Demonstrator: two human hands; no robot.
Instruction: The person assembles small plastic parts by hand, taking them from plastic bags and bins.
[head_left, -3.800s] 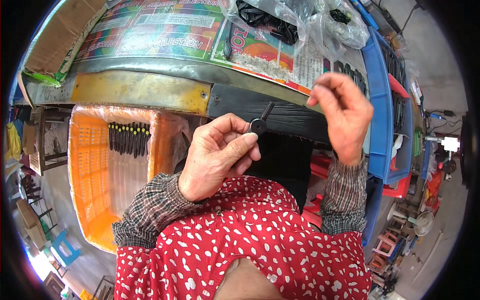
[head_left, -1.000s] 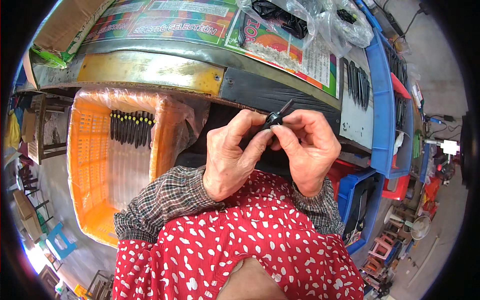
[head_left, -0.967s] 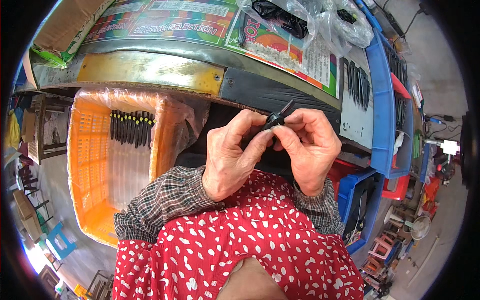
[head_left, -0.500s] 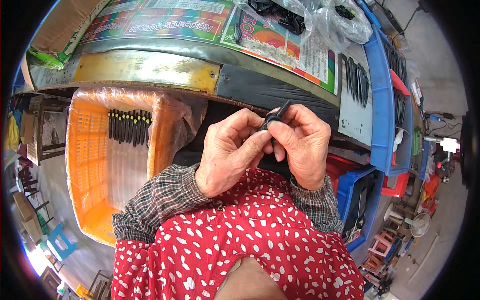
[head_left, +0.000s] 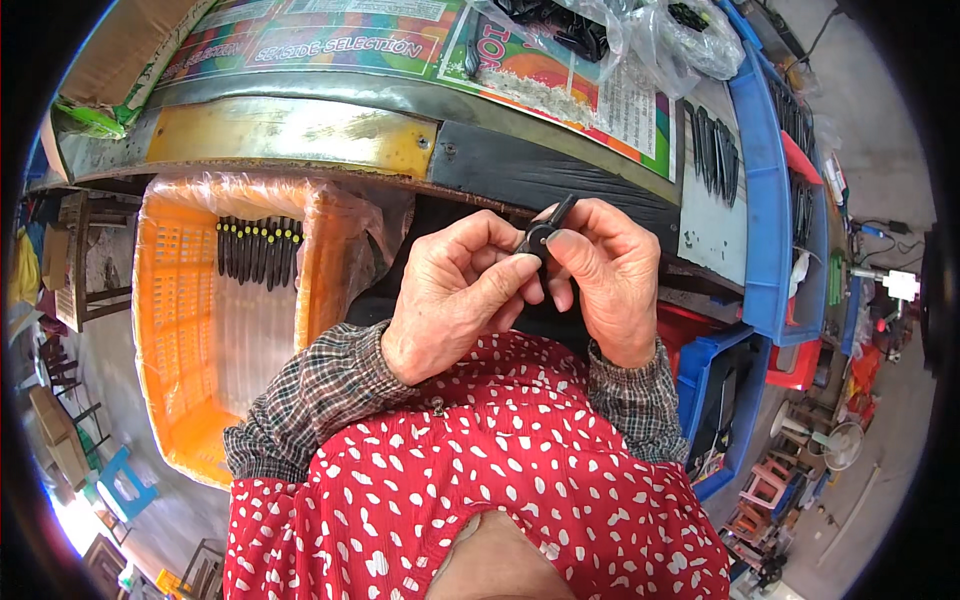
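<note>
In front of my chest, both hands meet on a small black jointed piece point(head_left: 541, 236) with a round hub and a short straight arm pointing up and right. My left hand point(head_left: 450, 295) is closed, thumb and fingers pinching the hub's left side. Closed on the other side, my right hand point(head_left: 612, 280) has its thumb against the hub and its fingers behind it. The fingers hide the lower part of the piece, so its exact kind cannot be made out.
An orange crate point(head_left: 170, 340) lined with clear plastic stands at left, holding a row of black slim pieces point(head_left: 258, 252) with yellow-green dots. The bench edge point(head_left: 300, 135) runs ahead. More black pieces point(head_left: 713, 150) lie on the right beside a blue tray point(head_left: 757, 200). Plastic bags point(head_left: 690, 45) lie farther back.
The black piece has turned in my fingers, so its round hub now faces up more plainly. My left hand has shifted slightly left; both hands keep their hold.
</note>
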